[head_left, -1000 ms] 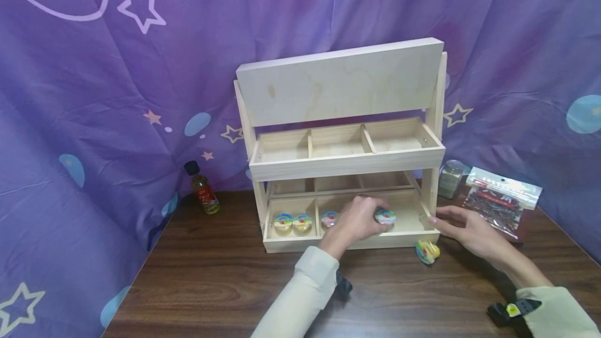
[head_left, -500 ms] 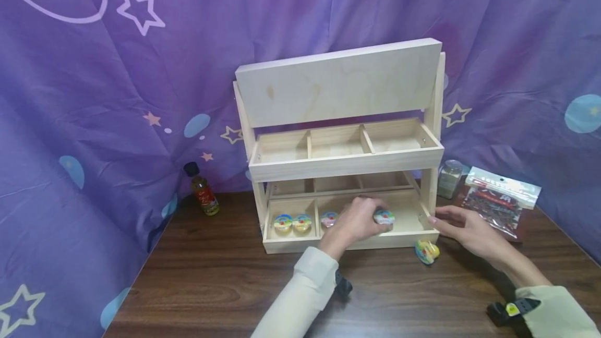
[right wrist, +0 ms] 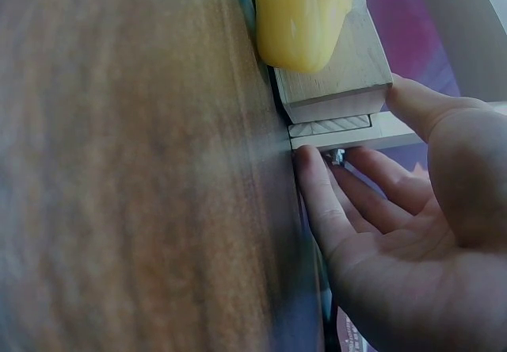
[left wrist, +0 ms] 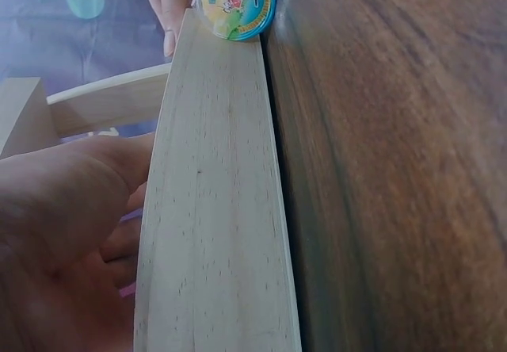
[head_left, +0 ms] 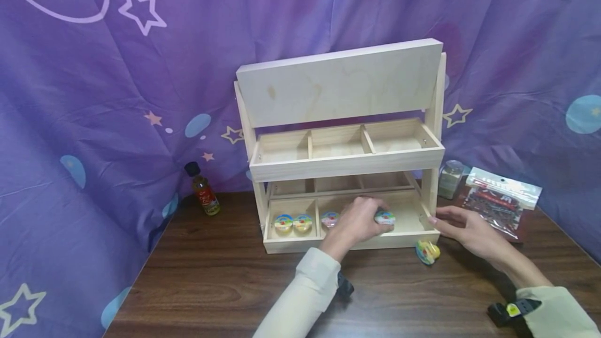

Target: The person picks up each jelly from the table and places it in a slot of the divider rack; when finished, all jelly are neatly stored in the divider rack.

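In the head view, a wooden display shelf (head_left: 340,158) has divided trays. My left hand (head_left: 359,220) reaches into its lower tray, fingers and thumb around a jelly cup (head_left: 386,217) with a printed lid. The left wrist view shows that thumb behind the tray's front board (left wrist: 214,185). To the left sit two yellow jelly cups (head_left: 284,223) and a pink jelly cup (head_left: 329,218), partly behind my hand. My right hand (head_left: 474,231) holds the shelf's lower right corner, thumb at the rim, fingers along the side. A yellow jelly cup (right wrist: 301,23) lies tipped on the table below.
A bottle with a black cap (head_left: 203,189) stands at the back left. Behind my right hand are a glass jar (head_left: 451,179) and a clear-topped snack bag (head_left: 500,202). The wooden table (head_left: 211,275) ends at a purple curtain (head_left: 188,67).
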Tool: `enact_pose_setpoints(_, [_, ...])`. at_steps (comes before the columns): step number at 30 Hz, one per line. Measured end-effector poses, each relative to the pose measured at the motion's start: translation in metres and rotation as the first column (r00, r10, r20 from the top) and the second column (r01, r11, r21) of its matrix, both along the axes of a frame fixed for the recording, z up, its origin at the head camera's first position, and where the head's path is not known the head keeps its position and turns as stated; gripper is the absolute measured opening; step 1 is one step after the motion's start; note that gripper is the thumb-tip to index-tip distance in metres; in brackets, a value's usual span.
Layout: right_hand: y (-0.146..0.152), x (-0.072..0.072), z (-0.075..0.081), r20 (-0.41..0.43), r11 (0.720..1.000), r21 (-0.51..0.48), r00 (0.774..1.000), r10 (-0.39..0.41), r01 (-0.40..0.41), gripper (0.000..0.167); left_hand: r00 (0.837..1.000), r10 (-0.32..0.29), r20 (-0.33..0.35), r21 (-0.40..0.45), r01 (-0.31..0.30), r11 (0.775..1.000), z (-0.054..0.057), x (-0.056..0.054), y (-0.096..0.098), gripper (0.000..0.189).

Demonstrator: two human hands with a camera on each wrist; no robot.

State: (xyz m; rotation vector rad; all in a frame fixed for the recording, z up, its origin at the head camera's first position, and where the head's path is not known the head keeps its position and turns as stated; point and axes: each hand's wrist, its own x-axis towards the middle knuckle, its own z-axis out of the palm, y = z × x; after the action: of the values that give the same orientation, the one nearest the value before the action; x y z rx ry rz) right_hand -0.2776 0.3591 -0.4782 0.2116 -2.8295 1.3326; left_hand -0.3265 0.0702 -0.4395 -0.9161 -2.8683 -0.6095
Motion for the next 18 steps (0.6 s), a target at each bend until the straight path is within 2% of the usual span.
enact_pose_setpoints(18, [-0.0001, 0.0004, -0.0003, 0.008, 1.000, 0.014, 1.000, -0.005, 0.004, 0.062, 0.999, 0.020, -0.025, 0.042, -0.018, 0.999, -0.0038, 0.0096, -0.0033, 0.043])
